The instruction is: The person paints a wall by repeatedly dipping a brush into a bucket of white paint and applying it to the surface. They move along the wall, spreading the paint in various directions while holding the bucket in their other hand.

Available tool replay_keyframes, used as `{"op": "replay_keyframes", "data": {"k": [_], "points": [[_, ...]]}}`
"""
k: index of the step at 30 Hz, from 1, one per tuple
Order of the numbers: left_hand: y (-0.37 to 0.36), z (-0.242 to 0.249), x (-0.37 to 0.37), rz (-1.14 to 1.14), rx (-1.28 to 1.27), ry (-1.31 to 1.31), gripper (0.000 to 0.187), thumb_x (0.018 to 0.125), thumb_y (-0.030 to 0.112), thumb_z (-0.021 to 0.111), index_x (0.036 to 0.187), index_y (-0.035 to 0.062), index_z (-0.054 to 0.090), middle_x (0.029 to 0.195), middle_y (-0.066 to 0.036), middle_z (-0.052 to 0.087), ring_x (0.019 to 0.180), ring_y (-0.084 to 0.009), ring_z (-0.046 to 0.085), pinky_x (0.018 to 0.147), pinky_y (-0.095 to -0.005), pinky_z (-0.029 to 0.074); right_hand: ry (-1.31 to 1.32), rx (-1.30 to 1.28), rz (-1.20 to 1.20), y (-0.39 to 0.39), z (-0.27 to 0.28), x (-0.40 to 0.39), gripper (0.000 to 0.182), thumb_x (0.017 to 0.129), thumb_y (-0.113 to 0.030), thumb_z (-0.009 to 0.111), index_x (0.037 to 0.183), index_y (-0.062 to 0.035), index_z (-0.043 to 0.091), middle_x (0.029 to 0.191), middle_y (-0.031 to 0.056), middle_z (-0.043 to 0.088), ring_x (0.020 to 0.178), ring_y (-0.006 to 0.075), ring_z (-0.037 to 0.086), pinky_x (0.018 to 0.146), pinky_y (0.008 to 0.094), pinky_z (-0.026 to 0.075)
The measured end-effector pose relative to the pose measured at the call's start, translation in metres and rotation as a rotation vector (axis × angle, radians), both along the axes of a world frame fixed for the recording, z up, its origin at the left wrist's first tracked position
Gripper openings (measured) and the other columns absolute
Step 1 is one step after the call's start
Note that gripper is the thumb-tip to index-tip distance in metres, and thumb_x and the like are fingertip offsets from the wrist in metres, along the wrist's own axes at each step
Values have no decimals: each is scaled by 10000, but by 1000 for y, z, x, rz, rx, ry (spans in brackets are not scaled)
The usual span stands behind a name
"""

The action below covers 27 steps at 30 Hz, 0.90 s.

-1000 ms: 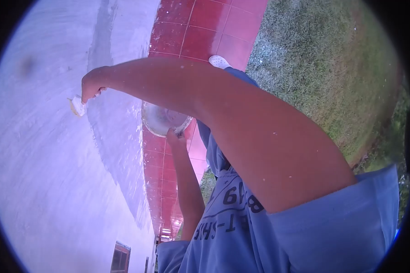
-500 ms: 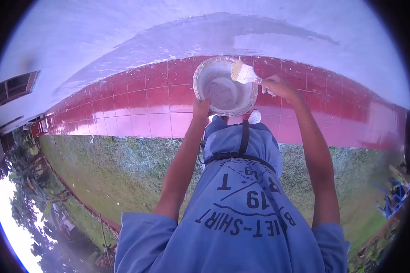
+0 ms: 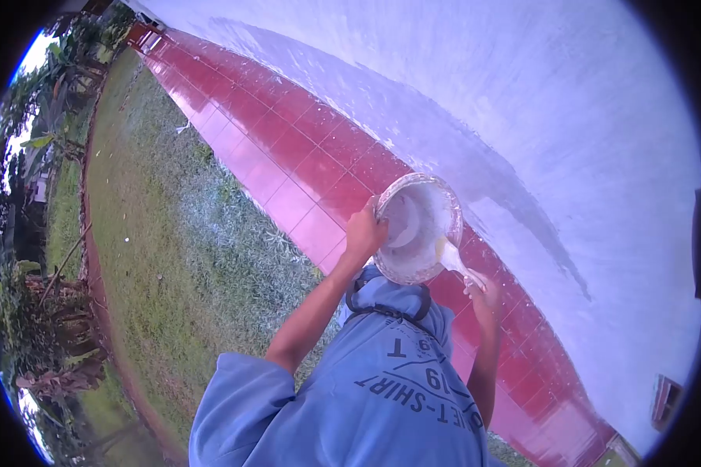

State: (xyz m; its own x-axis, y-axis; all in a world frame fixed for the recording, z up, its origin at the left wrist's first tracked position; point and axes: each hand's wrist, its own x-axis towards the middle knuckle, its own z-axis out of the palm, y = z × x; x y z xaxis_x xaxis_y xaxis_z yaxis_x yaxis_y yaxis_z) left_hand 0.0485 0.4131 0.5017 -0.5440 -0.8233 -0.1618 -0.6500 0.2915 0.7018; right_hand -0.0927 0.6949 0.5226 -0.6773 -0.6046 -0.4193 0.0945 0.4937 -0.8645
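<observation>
A round basin (image 3: 403,271), crusted with pale paint along its rim and inside, is held tilted in front of my body. My left hand (image 3: 366,231) grips its near-left rim, fingers closed on the edge. In my right hand (image 3: 484,296) is a paintbrush (image 3: 456,261), held by its handle at the basin's right side. The pale bristles lie over the inner edge of the rim, pointing into the basin. A shallow light patch of paint shows inside the bowl.
A pale wall (image 3: 584,140) with a darker, wet-looking patch (image 3: 444,128) rises beyond the basin. Red glossy floor tiles (image 3: 304,148), spotted with white, run along its foot. Grass (image 3: 187,210) borders the tiles on the left, with plants (image 3: 47,311) further out.
My view has turned, so the wall and tiles now slant. The basin appears lower and further right, more tilted. The brush has moved from the basin's far rim to its near right side.
</observation>
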Motion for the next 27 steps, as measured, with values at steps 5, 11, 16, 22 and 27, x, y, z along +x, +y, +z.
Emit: {"op": "replay_keyframes", "data": {"k": [5, 11, 16, 22, 27], "points": [[-6, 56, 8, 33, -168, 39, 308, 770, 160, 683, 1037, 71, 557, 814, -233, 660, 808, -452, 637, 705, -537, 489, 41, -164, -107, -46, -9, 2, 183, 911, -87, 649, 1033, 44, 681, 815, 30, 658, 685, 72, 573, 626, 221, 445], [-10, 83, 22, 16, -229, 127, 257, 742, 166, 696, 941, 47, 584, 801, -226, 646, 806, -442, 633, 696, -517, 485, 169, -280, -82, -92, -22, 21, 208, 926, -186, 662, 942, 18, 628, 750, 37, 624, 654, 93, 563, 583, 285, 442], [-17, 93, 28, -14, -235, 201, 229, 726, 158, 707, 861, 18, 586, 806, -216, 629, 805, -437, 618, 701, -490, 474, 284, -226, 23, -112, -7, 31, 296, 916, -259, 676, 927, 20, 579, 704, 78, 590, 633, 154, 569, 583, 349, 449], [-34, 91, 25, -57, -129, 132, 313, 700, 133, 687, 1001, 48, 658, 919, -212, 661, 895, -423, 636, 790, -496, 503, 409, -79, 180, -113, 4, 29, 243, 911, -231, 662, 1000, -5, 656, 825, 157, 694, 749, 205, 683, 643, 351, 498], [-48, 89, 21, -70, -62, 156, 323, 699, 125, 674, 1010, 41, 650, 879, -233, 673, 872, -437, 644, 782, -502, 506, 286, -93, 141, -111, -12, 19, 266, 906, -217, 650, 1080, -20, 690, 866, 157, 722, 756, 207, 700, 669, 332, 521]]}}
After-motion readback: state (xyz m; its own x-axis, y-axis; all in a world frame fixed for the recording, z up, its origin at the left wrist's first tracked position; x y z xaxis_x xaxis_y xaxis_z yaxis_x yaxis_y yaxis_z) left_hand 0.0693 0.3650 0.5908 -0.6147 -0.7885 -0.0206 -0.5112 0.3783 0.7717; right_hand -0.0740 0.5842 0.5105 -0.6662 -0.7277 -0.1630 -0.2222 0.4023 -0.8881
